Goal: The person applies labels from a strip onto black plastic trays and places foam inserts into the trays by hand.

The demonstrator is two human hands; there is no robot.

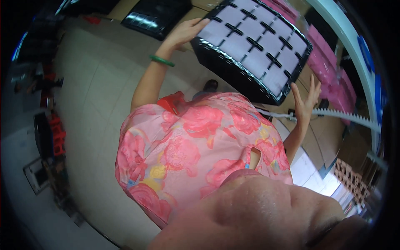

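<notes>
A large black box-shaped block, perhaps stacked plastic trays, is tilted in front of me. Its top has pale lilac squares parted by black cross-shaped pieces, and its rim and sides look shiny. My left hand, with a green bangle on the wrist, grips the block's left edge; some of its fingers are hidden. At the lower right corner, my right hand is open with its fingers spread. One finger is close to the block's rim; whether it touches cannot be made out.
Another shiny black piece lies at the far left of the work surface. Pink wrapped packages are on the right, near a white toothed strip. Red stools stand at the left side of the tiled floor.
</notes>
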